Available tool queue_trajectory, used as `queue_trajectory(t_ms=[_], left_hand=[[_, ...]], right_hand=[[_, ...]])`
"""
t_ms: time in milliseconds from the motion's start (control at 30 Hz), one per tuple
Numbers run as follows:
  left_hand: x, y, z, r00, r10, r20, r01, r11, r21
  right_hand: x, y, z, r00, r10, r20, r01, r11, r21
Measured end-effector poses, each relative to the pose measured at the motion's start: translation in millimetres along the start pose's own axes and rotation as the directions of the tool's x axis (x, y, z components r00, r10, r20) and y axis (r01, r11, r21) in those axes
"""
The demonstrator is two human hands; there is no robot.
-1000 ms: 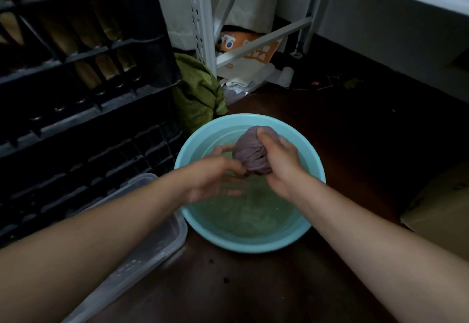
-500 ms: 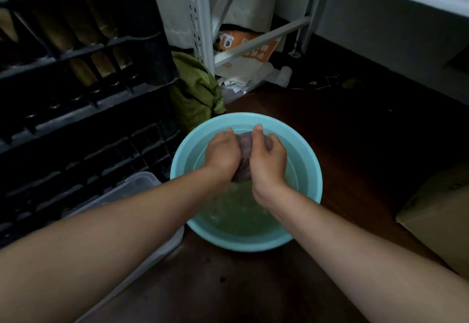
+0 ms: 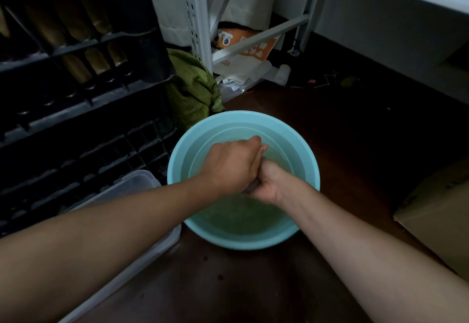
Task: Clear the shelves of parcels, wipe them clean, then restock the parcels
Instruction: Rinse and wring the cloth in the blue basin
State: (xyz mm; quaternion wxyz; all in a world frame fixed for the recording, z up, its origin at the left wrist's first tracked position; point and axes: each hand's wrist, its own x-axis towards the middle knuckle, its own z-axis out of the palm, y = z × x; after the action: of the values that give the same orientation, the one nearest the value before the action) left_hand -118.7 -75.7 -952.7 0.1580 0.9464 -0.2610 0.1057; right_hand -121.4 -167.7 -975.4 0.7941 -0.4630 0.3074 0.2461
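A light blue basin (image 3: 308,168) with water in it sits on the dark floor in front of me. Over it, my left hand (image 3: 232,165) and my right hand (image 3: 269,183) are both clenched around a purplish wiping cloth (image 3: 252,187). The cloth is almost wholly hidden between the two fists; only a small bit shows below them. My left fist lies above and partly over my right one.
Black crates (image 3: 83,89) with bottles stand stacked at the left, a clear plastic tub (image 3: 132,188) below them. A green bag (image 3: 193,86) leans by a white shelf post (image 3: 199,18). A cardboard box (image 3: 436,218) sits at the right.
The balled cloth was held up in plain sight, then both hands closed over it. Now the fists are twisted together lower over the water, left over right.
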Motion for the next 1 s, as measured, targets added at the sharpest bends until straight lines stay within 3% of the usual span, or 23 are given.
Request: queue_trajectory(t_ms=[133, 233, 367, 500, 667, 733, 800, 833, 867, 933, 1000], left_hand=[[-2.7, 2.2, -2.2, 0.974, 0.227, -0.001, -0.227, 0.971, 0.075], [-3.1, 2.0, -2.8, 0.928, 0.371, -0.030, -0.366, 0.925, 0.104], [-3.0, -4.4, -5.8, 0.903, 0.415, -0.108, -0.405, 0.908, 0.108], [5.5, -7.0, -13.0, 0.870, 0.453, -0.192, -0.428, 0.890, 0.159], [15.1, -19.9, -16.9, 0.860, 0.472, -0.195, -0.447, 0.880, 0.159], [10.4, -27.1, -12.9, 0.921, 0.359, -0.155, -0.357, 0.933, 0.043], [5.7, -25.9, -10.2, 0.993, 0.095, -0.065, -0.108, 0.963, -0.247], [6.2, -23.6, -9.4, 0.997, -0.075, 0.005, 0.070, 0.912, -0.404], [8.3, -22.0, -8.4, 0.964, -0.250, 0.089, 0.260, 0.825, -0.502], [13.8, -20.7, -8.4, 0.790, -0.528, 0.310, 0.597, 0.551, -0.582], [15.2, -19.0, -11.2, 0.586, -0.594, 0.552, 0.764, 0.177, -0.621]], right_hand=[[-5.8, -5.4, -11.6, 0.993, 0.120, -0.013, -0.121, 0.984, -0.134], [-15.6, -12.6, -13.0, 0.985, 0.172, 0.024, -0.167, 0.977, -0.130], [-27.1, -18.0, -7.6, 0.987, 0.136, 0.085, -0.124, 0.983, -0.139], [-24.0, -23.6, -3.2, 0.988, 0.019, 0.155, -0.024, 0.999, 0.032], [-27.0, -29.1, 3.9, 0.978, -0.056, 0.202, 0.044, 0.997, 0.064], [-24.8, -25.7, 6.1, 0.992, -0.081, 0.100, 0.081, 0.997, 0.005], [-17.6, -20.0, 5.3, 0.982, -0.184, -0.034, 0.174, 0.966, -0.190], [-12.7, -16.4, 2.7, 0.942, -0.323, -0.086, 0.276, 0.896, -0.349], [-8.7, -12.7, -0.8, 0.865, -0.491, -0.104, 0.374, 0.768, -0.520], [-4.9, -8.6, -5.6, 0.654, -0.757, 0.003, 0.525, 0.450, -0.723], [-8.4, -8.9, -1.7, 0.443, -0.882, 0.158, 0.666, 0.206, -0.716]])
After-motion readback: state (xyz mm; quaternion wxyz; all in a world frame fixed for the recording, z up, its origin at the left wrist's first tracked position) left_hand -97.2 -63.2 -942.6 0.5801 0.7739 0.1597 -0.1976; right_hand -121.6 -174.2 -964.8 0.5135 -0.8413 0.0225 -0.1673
